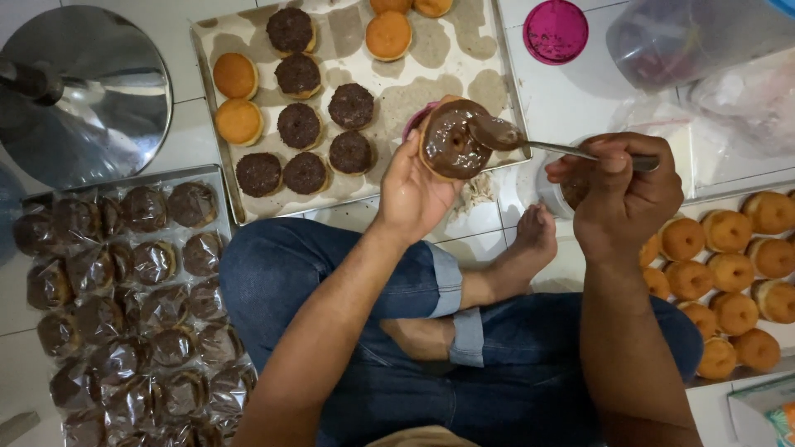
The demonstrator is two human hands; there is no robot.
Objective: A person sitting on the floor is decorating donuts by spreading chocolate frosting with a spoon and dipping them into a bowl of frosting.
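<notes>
My left hand (414,190) holds a round doughnut (451,141) coated with brown chocolate spread, lifted over the edge of a paper-lined baking tray (489,58). My right hand (625,190) grips a metal spoon (530,142); its chocolate-covered bowl rests on the doughnut's top. On that tray lie several doughnuts with dark chocolate sprinkles (298,124) and a few plain golden ones (238,120). A white container (551,194) sits mostly hidden beneath my right hand.
I sit cross-legged on white floor tiles, jeans rolled up. A tray of plastic-wrapped chocolate doughnuts (132,306) lies at left, a tray of plain doughnuts (729,273) at right. A round metal lid (83,95), a pink lid (555,31) and plastic bags (704,50) lie at the back.
</notes>
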